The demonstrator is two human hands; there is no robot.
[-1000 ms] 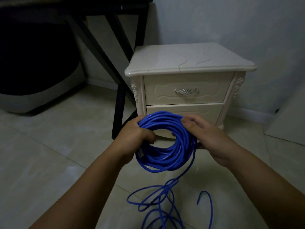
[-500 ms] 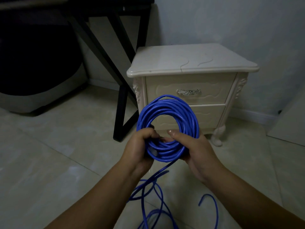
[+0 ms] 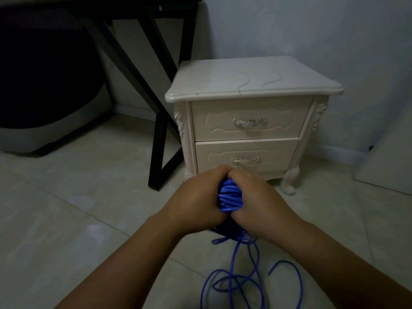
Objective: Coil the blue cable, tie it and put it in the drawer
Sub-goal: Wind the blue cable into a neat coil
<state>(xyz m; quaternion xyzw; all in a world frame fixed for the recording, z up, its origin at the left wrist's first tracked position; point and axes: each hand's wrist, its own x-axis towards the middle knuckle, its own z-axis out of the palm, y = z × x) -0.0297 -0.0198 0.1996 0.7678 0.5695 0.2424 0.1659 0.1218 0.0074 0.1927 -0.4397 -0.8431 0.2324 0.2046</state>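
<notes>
Head view shows us both hands pressed together around the coiled part of the blue cable (image 3: 229, 195). Our left hand (image 3: 196, 197) wraps its side of the bundle with the fingers curled fully closed; our right hand (image 3: 256, 199) does the same on the other side, and the two grips meet at the fingertips above the coil. Only a narrow bunch of blue strands shows between the palms. Below the hands the loose remainder of the cable hangs down and lies in tangled loops on the tiled floor (image 3: 66, 219).

Just beyond the hands stands a cream nightstand (image 3: 254, 79) against the pale wall, with its upper drawer (image 3: 248, 121) and lower drawer (image 3: 245, 156) both closed, each with a silver handle. Left of it we see the black legs of a counter (image 3: 160, 134), and a dark rounded object sits in the far left corner.
</notes>
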